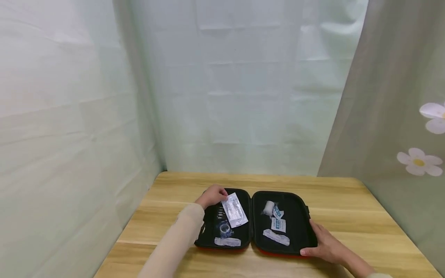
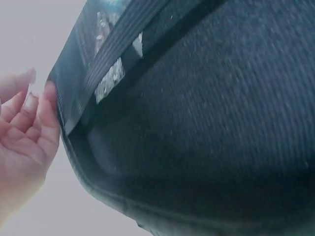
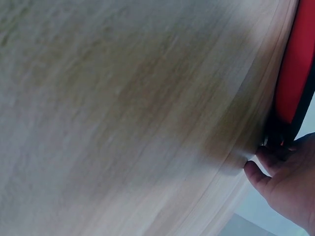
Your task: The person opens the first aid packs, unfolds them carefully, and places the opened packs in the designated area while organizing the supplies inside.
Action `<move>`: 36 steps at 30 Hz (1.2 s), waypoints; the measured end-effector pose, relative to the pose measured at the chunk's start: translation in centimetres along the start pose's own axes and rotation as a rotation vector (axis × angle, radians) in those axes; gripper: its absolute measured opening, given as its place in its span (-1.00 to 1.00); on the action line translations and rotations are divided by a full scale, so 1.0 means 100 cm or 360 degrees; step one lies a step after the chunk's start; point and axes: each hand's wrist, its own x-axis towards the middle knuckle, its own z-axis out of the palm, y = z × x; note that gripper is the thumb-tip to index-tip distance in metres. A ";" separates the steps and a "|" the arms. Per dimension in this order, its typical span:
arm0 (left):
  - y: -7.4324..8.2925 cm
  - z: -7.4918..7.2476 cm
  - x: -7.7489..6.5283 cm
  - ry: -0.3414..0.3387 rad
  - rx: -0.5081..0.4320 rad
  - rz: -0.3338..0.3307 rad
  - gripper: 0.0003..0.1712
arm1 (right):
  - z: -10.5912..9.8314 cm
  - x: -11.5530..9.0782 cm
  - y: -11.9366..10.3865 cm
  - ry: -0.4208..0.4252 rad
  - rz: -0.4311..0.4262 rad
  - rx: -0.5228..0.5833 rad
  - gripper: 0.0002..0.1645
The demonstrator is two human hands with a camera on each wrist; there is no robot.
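Observation:
A red first aid case with a black lining (image 1: 299,220) lies unfolded on the table. My left hand (image 1: 213,195) is over the case's left half and pinches a flat white paper packet (image 1: 234,210) by its upper left corner. In the left wrist view the left hand (image 2: 29,123) has its thumb and fingers together beside the black case edge. At the case's right side, my right hand (image 1: 325,243) touches the rim, thumb at the front corner and fingers spread along the side. The right wrist view has that hand (image 3: 285,182) against the red shell (image 3: 295,73).
In the left half are a clear-wrapped ring-shaped item (image 1: 225,228) and a white wrapped strip (image 1: 227,242). The right half holds a white bandage roll (image 1: 269,208), small printed sachets (image 1: 278,224) and another white strip (image 1: 276,237). Pale curtains (image 1: 250,96) stand around the wooden table (image 1: 288,183).

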 end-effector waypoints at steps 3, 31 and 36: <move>-0.006 -0.005 -0.005 -0.0043 -0.0162 0.0014 -0.88 | 0.001 -0.001 0.001 -0.0017 0.0023 0.0005 0.49; -0.068 -0.047 -0.054 0.0917 -0.1117 -0.0410 -0.66 | 0.003 -0.002 0.000 -0.0003 0.0055 0.0002 0.49; -0.082 -0.042 -0.061 0.0994 -0.1054 -0.0446 -0.67 | 0.004 -0.002 0.000 -0.0012 0.0083 0.0038 0.51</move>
